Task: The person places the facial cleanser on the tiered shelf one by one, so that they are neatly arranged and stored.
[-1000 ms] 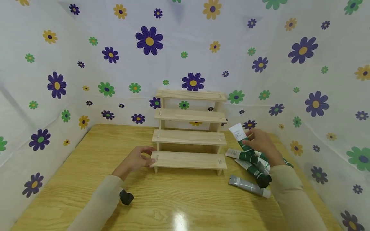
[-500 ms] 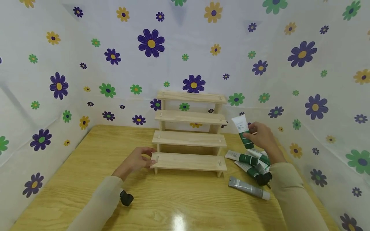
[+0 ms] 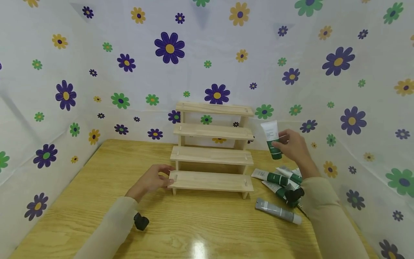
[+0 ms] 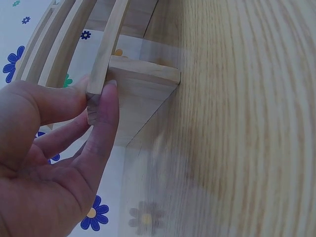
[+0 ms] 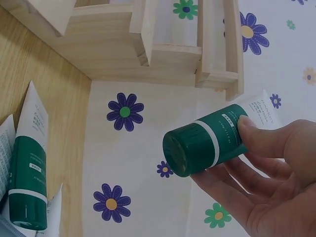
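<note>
A stepped wooden rack point(image 3: 211, 180) with several shelves stands mid-table. At its lowest shelf's left end, my left hand point(image 3: 152, 182) pinches the board; the left wrist view shows the thumb above and fingers point(image 4: 106, 116) beneath the board's edge point(image 4: 111, 49). My right hand point(image 3: 295, 145) holds a white and green squeeze tube point(image 3: 272, 140) in the air right of the rack, cap end down. In the right wrist view its green cap point(image 5: 190, 148) points away from the palm, the thumb lying along the tube's side.
Several white and green tubes point(image 3: 270, 176) lie heaped on the table right of the rack. A grey tube point(image 3: 278, 211) lies in front of them. Flower-printed cloth point(image 3: 207, 36) hangs behind and at both sides of the wooden table point(image 3: 181, 230).
My right hand has lifted the white and green tube up from the heap and turned it more upright. The left hand has stayed at the lowest shelf's end.
</note>
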A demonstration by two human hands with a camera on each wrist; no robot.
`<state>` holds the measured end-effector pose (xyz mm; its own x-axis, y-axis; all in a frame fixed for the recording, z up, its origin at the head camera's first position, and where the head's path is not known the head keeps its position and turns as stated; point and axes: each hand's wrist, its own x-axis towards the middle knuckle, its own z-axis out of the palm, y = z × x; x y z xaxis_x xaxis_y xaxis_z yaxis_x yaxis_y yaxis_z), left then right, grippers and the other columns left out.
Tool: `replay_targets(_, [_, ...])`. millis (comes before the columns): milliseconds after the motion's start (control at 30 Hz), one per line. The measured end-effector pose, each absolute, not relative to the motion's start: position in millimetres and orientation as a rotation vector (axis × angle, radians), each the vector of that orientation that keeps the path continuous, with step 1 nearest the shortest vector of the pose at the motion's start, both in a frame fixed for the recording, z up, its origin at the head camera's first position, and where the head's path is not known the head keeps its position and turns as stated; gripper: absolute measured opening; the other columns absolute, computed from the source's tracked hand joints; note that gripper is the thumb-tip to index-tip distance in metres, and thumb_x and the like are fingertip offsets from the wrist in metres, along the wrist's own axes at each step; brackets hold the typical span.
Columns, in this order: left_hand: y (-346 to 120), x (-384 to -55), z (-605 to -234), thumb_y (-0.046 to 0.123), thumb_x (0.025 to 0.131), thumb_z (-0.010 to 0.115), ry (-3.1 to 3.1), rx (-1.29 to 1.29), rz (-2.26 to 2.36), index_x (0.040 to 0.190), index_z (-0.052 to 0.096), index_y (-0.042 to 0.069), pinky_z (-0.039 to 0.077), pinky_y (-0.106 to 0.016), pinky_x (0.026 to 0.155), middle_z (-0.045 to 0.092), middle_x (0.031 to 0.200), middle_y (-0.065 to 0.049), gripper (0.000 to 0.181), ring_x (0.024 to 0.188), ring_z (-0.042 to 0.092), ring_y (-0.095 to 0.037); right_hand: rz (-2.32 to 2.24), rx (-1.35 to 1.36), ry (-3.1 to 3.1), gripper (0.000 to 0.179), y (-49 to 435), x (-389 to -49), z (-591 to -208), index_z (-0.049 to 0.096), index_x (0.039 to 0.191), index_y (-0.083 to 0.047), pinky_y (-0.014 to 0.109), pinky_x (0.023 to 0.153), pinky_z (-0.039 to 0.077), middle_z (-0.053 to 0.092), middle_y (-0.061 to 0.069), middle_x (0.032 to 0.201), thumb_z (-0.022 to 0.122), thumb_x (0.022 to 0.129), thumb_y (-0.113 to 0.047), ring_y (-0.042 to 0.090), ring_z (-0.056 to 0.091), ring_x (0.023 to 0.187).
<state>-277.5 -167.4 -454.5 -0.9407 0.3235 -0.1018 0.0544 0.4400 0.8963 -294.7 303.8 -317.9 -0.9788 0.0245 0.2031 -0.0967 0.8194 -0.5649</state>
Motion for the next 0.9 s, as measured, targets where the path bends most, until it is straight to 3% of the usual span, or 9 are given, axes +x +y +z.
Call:
replay_targets(400, [-167.2,-277.4,-455.2,0.007,0.095,0.073,2.435,0.301,1.505,0.141,0.056,-0.001,0.065,-0.037,0.079,0.057,0.131,-0.025,0.050,0.086,0.070,-0.018,1.022,-0.009,-2.756,0.049,293.3,-301.0,-307.3,0.049,0.138,0.008,0.060,0.102,0.055,0.058,0.035,0.137,0.066,0.101,-0.019,0.050,0.060,0.122])
replay_targets(700, [-167.3,-277.0,-455.7,0.004,0.095,0.072,2.423,0.321,1.525,0.142,0.055,-0.002,0.066,-0.040,0.078,0.055,0.131,-0.026,0.050,0.083,0.070,-0.017,1.065,-0.042,-2.727,0.050,284.8,-304.9,-303.8,0.050,0.140,0.006,0.055,0.096,0.059,0.059,0.032,0.138,0.067,0.100,-0.019,0.047,0.063,0.121])
replay_targets(900, [-167.5,-278.8,-457.1,0.004,0.095,0.072,2.417,0.316,1.531,0.142,0.055,-0.003,0.066,-0.039,0.078,0.055,0.131,-0.027,0.050,0.083,0.070,-0.017,1.072,-0.031,-2.714,0.051,278.9,-308.9,-301.1,0.049,0.141,0.005,0.058,0.100,0.057,0.058,0.032,0.140,0.067,0.100,-0.020,0.047,0.061,0.123])
